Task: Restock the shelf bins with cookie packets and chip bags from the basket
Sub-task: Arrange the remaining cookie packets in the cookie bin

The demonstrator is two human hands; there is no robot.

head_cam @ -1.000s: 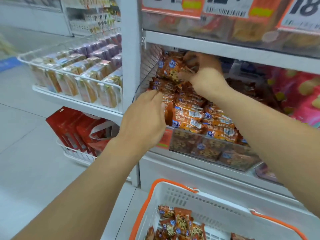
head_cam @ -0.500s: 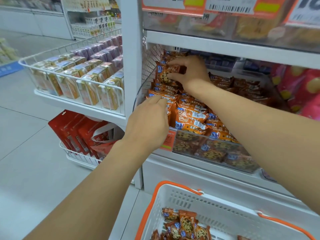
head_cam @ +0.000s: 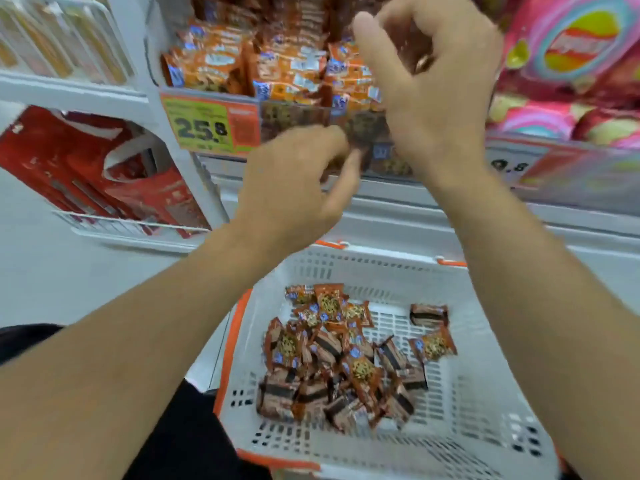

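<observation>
A: Report grip state.

B: I read the left hand [head_cam: 294,178] and right hand [head_cam: 429,81] as loosely curled, holding nothing; motion blur leaves some doubt.

A: Locate the stock.

B: Cookie packets [head_cam: 341,355] lie directly below both grips, heaped in the basket [head_cam: 485,427], with no common long axis. The shelf bin [head_cam: 270,69] sits just beyond the grips. I judge the left hand nearer for the next pick.

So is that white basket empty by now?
No, the white basket holds a loose pile of cookie packets lying on its bottom.
</observation>
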